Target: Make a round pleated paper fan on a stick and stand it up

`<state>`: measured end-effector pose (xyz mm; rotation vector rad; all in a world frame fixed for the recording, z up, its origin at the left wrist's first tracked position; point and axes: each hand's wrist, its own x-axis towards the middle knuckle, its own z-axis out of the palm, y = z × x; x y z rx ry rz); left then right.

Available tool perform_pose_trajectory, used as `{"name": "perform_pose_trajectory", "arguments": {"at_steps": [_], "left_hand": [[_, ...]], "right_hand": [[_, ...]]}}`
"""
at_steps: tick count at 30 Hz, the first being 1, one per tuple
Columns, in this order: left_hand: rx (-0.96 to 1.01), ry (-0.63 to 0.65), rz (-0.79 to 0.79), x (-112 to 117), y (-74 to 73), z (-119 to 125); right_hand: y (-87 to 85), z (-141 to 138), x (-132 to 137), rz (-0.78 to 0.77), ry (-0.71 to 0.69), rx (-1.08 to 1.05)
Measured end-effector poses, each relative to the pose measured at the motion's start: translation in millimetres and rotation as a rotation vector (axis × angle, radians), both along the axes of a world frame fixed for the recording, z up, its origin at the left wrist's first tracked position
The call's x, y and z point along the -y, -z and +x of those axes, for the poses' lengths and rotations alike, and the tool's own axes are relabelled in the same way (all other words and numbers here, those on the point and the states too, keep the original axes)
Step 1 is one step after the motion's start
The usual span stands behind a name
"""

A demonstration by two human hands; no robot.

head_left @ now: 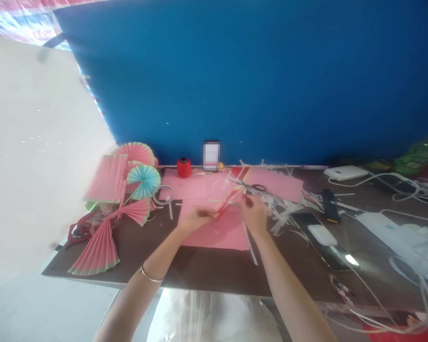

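Observation:
My left hand [199,218] pinches the lower end of a narrow red paper strip with yellowish edges [225,205], held slanting above a pink paper sheet [210,235]. My right hand [256,213] is closed near the strip's upper end, its fingertips together. What they hold is too small to make out. Just beyond that hand lie scissors with dark handles [258,187]. A thin white strip [251,247] runs down beside the sheet below the right wrist. More pink paper [274,184] lies behind the hands.
Pleated pink fans [98,244] and a blue-green rosette [143,182] crowd the left. A tape roll [163,194], a red container [184,168] and an upright phone [211,156] stand behind. White scraps [283,213], a black phone [321,242] and cables [410,266] cover the right.

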<state>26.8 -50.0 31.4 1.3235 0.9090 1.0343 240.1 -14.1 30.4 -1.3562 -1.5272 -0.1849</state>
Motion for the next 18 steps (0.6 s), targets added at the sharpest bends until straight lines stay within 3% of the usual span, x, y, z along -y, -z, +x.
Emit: {"name": "perform_pose_trajectory", "arguments": {"at_steps": [4, 7, 11, 18], "left_hand": [[0.025, -0.073, 0.039, -3, 2.2, 1], [0.014, -0.141, 0.047, -5, 4.0, 0], [0.038, -0.171, 0.076, -6, 6.0, -2], [0.017, -0.164, 0.187, -4, 4.1, -3]], "right_hand": [[-7.0, -8, 11, 0.001, -0.047, -0.06], [-12.4, -14, 20, -0.01, -0.162, -0.058], [-15.1, -25, 31, 0.012, -0.352, 0.064], [-19.2, -33, 40, 0.09, -0.39, 0.298]]}}
